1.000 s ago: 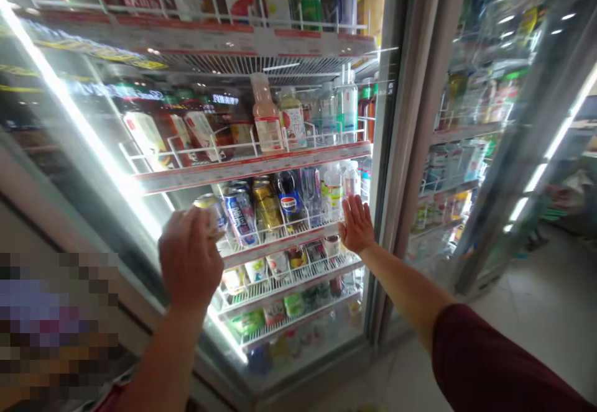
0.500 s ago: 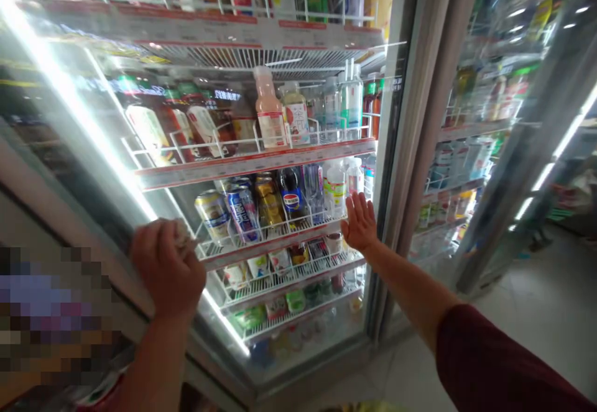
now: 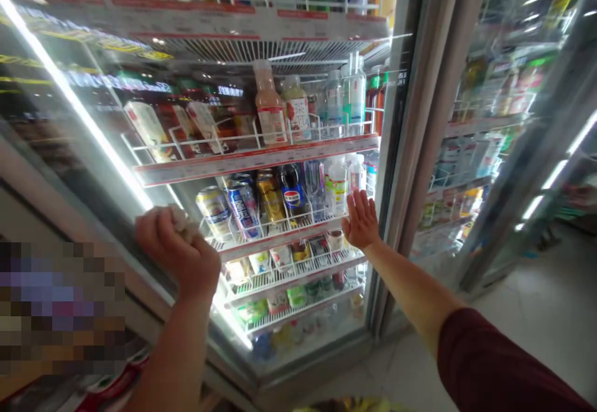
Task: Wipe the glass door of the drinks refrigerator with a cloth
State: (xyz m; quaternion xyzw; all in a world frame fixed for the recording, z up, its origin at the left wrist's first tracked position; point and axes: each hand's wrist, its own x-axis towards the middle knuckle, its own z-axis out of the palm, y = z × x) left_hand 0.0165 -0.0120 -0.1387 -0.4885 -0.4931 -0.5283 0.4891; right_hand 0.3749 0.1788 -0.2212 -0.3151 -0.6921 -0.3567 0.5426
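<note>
I face a glass-fronted drinks fridge with a closed glass door (image 3: pixel 140 151). My left hand (image 3: pixel 180 253) is closed on a crumpled whitish cloth (image 3: pixel 184 224) and presses it against the lower left of the glass, near the bright light strip. My right hand (image 3: pixel 360 220) lies flat and open against the right side of the same door, fingers up and spread. Behind the glass, between my hands, stand cans (image 3: pixel 242 208) and a dark cola bottle (image 3: pixel 291 194) on a wire shelf.
Wire shelves of bottles (image 3: pixel 270 110) and small cups (image 3: pixel 280 260) fill the fridge. A metal door frame (image 3: pixel 422 132) divides it from a second fridge (image 3: pixel 485 120) on the right. Pale tiled floor (image 3: pixel 536 312) lies to the lower right. A blurred patch covers the lower left.
My left hand with the cloth slid down and left across the glass, uncovering the leftmost can, then edged slightly right. My right hand stayed flat on the door.
</note>
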